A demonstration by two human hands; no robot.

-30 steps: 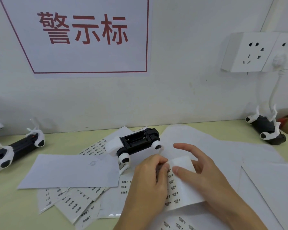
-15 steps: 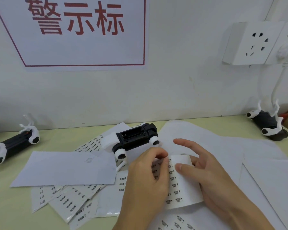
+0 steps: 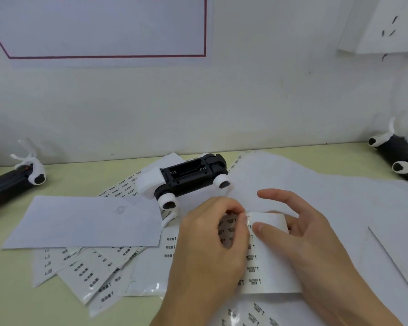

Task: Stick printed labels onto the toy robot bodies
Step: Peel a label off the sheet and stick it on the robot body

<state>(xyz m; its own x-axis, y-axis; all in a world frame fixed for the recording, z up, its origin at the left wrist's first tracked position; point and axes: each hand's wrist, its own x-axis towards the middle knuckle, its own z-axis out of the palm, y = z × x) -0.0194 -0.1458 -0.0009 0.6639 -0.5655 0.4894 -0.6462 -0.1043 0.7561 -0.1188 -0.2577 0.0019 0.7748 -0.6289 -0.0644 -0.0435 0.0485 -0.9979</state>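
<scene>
A black and white toy robot body (image 3: 189, 177) lies on its back at the middle of the table, its open battery bay facing up. In front of it my right hand (image 3: 299, 238) holds a white label sheet (image 3: 266, 255), thumb on top and fingers beneath. My left hand (image 3: 212, 245) has its fingers curled onto the sheet's upper left part, fingertips pinching at a label there; the label itself is hidden by the fingers. Two other robot bodies lie at the far left (image 3: 12, 182) and far right (image 3: 398, 158).
Several label sheets (image 3: 87, 274) and a blank white sheet (image 3: 85, 222) are scattered at the left front. Large white papers (image 3: 339, 191) cover the right side. A wall with a red-framed notice (image 3: 104, 27) and a power strip (image 3: 386, 27) rises behind the table.
The camera has tilted down, so everything sits higher in view. My left fingertips have shifted slightly on the sheet's top left; the right hand keeps the sheet where it was.
</scene>
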